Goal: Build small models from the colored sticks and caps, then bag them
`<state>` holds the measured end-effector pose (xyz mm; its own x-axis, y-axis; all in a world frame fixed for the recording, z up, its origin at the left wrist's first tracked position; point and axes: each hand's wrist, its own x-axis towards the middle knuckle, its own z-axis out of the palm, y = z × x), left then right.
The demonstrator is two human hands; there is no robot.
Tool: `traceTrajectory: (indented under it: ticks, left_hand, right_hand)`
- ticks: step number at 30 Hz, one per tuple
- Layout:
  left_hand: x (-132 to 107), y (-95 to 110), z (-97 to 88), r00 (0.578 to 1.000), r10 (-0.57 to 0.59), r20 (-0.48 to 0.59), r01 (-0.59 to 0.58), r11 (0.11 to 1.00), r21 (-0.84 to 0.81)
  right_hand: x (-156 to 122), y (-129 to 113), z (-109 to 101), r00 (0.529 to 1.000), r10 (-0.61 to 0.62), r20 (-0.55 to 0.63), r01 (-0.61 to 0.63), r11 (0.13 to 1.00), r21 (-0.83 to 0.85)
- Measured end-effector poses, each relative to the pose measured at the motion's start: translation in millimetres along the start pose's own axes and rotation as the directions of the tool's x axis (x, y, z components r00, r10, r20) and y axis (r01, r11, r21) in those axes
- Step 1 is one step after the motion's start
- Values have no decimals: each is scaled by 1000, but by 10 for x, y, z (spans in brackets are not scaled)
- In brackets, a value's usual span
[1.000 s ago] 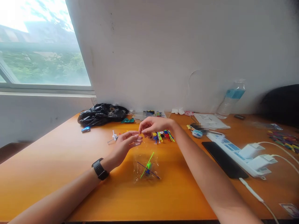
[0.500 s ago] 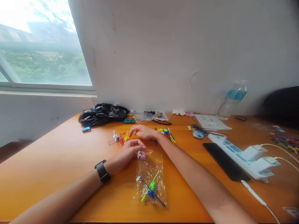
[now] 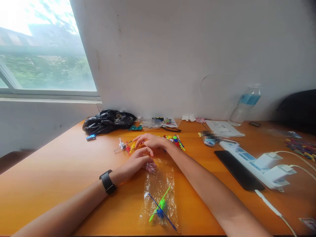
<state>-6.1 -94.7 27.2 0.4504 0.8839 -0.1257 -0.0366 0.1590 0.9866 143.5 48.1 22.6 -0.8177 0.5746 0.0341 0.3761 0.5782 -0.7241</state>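
Note:
My left hand [image 3: 138,160], with a black watch on the wrist, pinches the top edge of a clear plastic bag [image 3: 159,194] that lies on the orange table [image 3: 61,171]. Inside the bag are a green and a blue plastic piece [image 3: 159,206]. My right hand [image 3: 149,141] reaches further back, its fingers curled down over small red and yellow pieces [image 3: 129,148] on the table. Whether it holds one I cannot tell. A pile of coloured plastic pieces [image 3: 175,141] lies just right of that hand.
A black plastic bag [image 3: 108,121] sits at the back left near the wall. To the right lie a dark phone [image 3: 238,169], a white power strip [image 3: 251,161] with chargers and cables, papers and a water bottle [image 3: 244,105]. More coloured pieces [image 3: 302,146] lie far right.
Both hands dropped from above the table to its surface. The clear bag now lies flat and nearer to me. My right hand moved left to the small red and yellow pieces.

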Motion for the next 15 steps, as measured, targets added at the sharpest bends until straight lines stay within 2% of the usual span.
traceTrajectory:
  ticks: [8, 15]
  left_hand:
    - [50, -73, -57, 999, 8, 42, -12, 995, 94]
    - [35, 0, -85, 989, -1, 148, -29, 979, 201]
  right_hand:
    - [33, 72, 30, 998, -64, 26, 66, 996, -52]
    - [-69, 43, -115, 998, -48, 27, 51, 993, -110]
